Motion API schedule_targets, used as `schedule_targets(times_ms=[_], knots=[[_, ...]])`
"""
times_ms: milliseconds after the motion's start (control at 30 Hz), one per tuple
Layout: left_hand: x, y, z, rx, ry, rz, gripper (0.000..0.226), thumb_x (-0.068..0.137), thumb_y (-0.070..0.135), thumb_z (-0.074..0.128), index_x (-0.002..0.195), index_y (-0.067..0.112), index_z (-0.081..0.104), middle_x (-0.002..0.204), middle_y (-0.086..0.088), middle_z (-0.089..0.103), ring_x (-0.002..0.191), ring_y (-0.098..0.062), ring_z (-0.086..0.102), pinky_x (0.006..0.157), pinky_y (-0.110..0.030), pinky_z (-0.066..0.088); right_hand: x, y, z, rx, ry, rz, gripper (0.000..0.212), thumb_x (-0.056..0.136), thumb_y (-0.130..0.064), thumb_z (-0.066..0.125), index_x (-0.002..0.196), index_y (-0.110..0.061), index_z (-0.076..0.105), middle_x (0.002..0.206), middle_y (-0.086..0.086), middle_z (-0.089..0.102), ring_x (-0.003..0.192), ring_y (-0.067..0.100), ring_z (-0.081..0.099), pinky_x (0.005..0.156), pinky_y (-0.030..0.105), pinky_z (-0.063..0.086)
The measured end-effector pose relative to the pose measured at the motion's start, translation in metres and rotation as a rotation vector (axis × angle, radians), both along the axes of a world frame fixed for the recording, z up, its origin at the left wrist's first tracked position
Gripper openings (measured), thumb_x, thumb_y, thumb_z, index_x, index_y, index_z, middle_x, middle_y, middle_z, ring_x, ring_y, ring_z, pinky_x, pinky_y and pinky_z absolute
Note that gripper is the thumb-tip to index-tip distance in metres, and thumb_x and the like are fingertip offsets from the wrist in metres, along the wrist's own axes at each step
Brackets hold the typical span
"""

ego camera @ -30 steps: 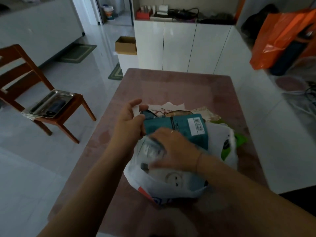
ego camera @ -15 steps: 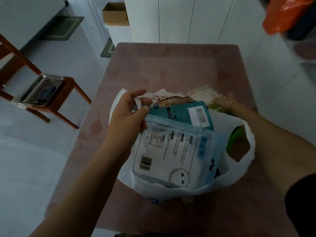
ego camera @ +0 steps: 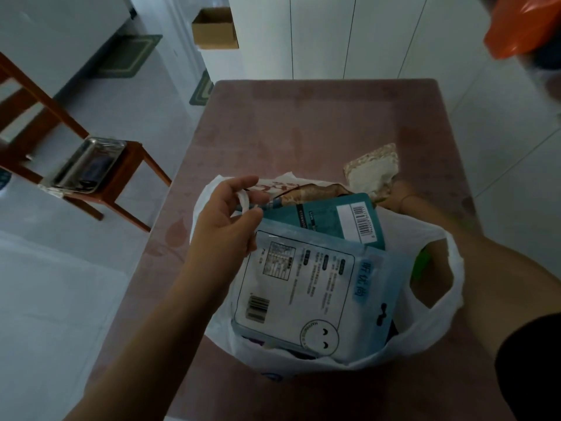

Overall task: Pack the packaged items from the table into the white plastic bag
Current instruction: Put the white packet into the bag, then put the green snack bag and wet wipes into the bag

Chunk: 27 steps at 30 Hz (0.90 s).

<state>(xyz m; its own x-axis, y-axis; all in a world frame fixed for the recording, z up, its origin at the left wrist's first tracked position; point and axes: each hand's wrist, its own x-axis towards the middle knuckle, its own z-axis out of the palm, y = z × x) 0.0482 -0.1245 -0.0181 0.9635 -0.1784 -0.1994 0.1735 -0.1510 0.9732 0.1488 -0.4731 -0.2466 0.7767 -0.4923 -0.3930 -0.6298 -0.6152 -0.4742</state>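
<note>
The white plastic bag (ego camera: 437,326) stands open on the pink table (ego camera: 318,132). A light blue packet (ego camera: 306,287) with a smiley face lies on top inside it, over a teal packet (ego camera: 337,217) with a barcode. My left hand (ego camera: 224,226) pinches the bag's left handle loop and holds it up. Behind the bag, my right hand (ego camera: 397,197) grips the lower edge of a beige packet (ego camera: 372,168) that is lifted above the table. A white and brown packet (ego camera: 291,189) pokes out at the bag's far side. Something green (ego camera: 420,264) shows through the right handle hole.
A wooden chair (ego camera: 91,165) with a metal tray (ego camera: 88,165) on it stands left of the table. White cabinets (ego camera: 349,34) and a cardboard box (ego camera: 214,28) are beyond the far edge. An orange bag (ego camera: 522,25) hangs at the top right.
A second ago my right hand pressed the light blue packet into the bag. It then reached behind the bag, took the beige packet and has now raised it. The camera tilted down.
</note>
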Motion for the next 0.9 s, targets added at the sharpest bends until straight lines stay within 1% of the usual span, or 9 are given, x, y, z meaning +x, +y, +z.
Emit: schedule_targets(times_ms=[133, 233, 333, 400, 500, 600, 700, 767, 900], knots=[[0.000, 0.002, 0.003, 0.016, -0.007, -0.001, 0.033, 0.091, -0.002, 0.045, 0.119, 0.014, 0.050, 0.100, -0.004, 0.062, 0.046, 0.003, 0.057, 0.041, -0.009, 0.041, 0.003, -0.002, 0.021, 0.123, -0.101, -0.049, 0.053, 0.065, -0.022, 0.083, 0.108, -0.003, 0.058, 0.119, 0.019, 0.064, 0.110, 0.034, 0.060, 0.096, 0.047, 0.049], [-0.010, 0.013, 0.008, 0.026, -0.048, -0.007, 0.032, 0.090, -0.002, 0.046, 0.117, 0.015, 0.051, 0.103, -0.006, 0.063, 0.046, 0.004, 0.057, 0.041, -0.009, 0.039, -0.013, 0.010, 0.105, 0.142, -0.457, -0.115, 0.073, 0.068, -0.026, 0.079, 0.129, 0.001, 0.049, 0.131, 0.007, 0.056, 0.117, 0.025, 0.055, 0.100, 0.031, 0.042], [-0.008, 0.015, 0.009, 0.029, -0.063, 0.000, 0.034, 0.091, -0.001, 0.046, 0.120, 0.017, 0.050, 0.106, -0.004, 0.063, 0.044, 0.005, 0.055, 0.041, -0.009, 0.039, -0.027, 0.022, 0.201, 0.048, -0.777, -0.048, 0.051, 0.077, -0.023, 0.075, 0.120, 0.000, 0.060, 0.121, 0.009, 0.064, 0.110, 0.022, 0.061, 0.086, 0.022, 0.044], [-0.008, 0.019, 0.013, 0.004, -0.067, 0.010, 0.038, 0.091, 0.000, 0.046, 0.125, 0.018, 0.047, 0.110, 0.000, 0.061, 0.044, 0.005, 0.055, 0.041, -0.008, 0.040, -0.048, 0.041, 0.251, 0.128, -0.894, 0.114, 0.047, 0.076, -0.023, 0.076, 0.117, -0.006, 0.062, 0.119, 0.004, 0.064, 0.107, 0.017, 0.064, 0.089, 0.023, 0.050], [-0.009, 0.028, 0.020, -0.008, -0.100, 0.050, 0.048, 0.091, 0.000, 0.045, 0.134, 0.019, 0.039, 0.123, 0.006, 0.054, 0.046, 0.003, 0.056, 0.041, -0.008, 0.042, -0.082, 0.085, 0.285, 0.242, -0.775, 0.428, 0.048, 0.072, -0.026, 0.079, 0.116, -0.016, 0.063, 0.117, 0.003, 0.067, 0.098, 0.001, 0.066, 0.092, 0.023, 0.052], [-0.005, 0.044, 0.023, 0.000, -0.123, 0.121, 0.056, 0.089, -0.002, 0.045, 0.139, 0.021, 0.033, 0.132, 0.006, 0.051, 0.045, -0.002, 0.051, 0.043, -0.012, 0.041, -0.108, 0.140, 0.270, 0.251, -0.336, 0.619, 0.041, 0.065, -0.043, 0.079, 0.099, -0.023, 0.065, 0.098, -0.006, 0.071, 0.087, 0.007, 0.068, 0.076, 0.019, 0.054], [-0.006, 0.054, 0.026, -0.024, -0.111, 0.142, 0.058, 0.088, -0.004, 0.045, 0.140, 0.019, 0.032, 0.129, 0.002, 0.054, 0.044, -0.004, 0.046, 0.043, -0.015, 0.040, -0.125, 0.185, 0.227, -0.004, -0.077, 0.868, 0.028, 0.076, -0.052, 0.067, 0.084, -0.029, 0.053, 0.081, -0.010, 0.060, 0.073, 0.009, 0.057, 0.065, 0.019, 0.044], [-0.008, 0.055, 0.029, -0.051, -0.100, 0.123, 0.059, 0.088, -0.004, 0.044, 0.141, 0.018, 0.030, 0.126, 0.001, 0.056, 0.041, -0.003, 0.044, 0.040, -0.015, 0.038, -0.135, 0.209, 0.205, -0.138, -0.063, 0.938, 0.036, 0.075, -0.060, 0.062, 0.092, -0.031, 0.049, 0.093, -0.007, 0.060, 0.083, 0.013, 0.055, 0.074, 0.027, 0.044], [-0.012, 0.048, 0.029, -0.090, -0.086, 0.061, 0.063, 0.087, -0.007, 0.043, 0.143, 0.019, 0.028, 0.128, -0.002, 0.055, 0.039, -0.003, 0.044, 0.038, -0.015, 0.036, -0.153, 0.251, 0.174, -0.262, -0.223, 0.937, 0.053, 0.079, -0.055, 0.061, 0.116, -0.019, 0.046, 0.116, 0.004, 0.060, 0.102, 0.022, 0.058, 0.090, 0.036, 0.047]])
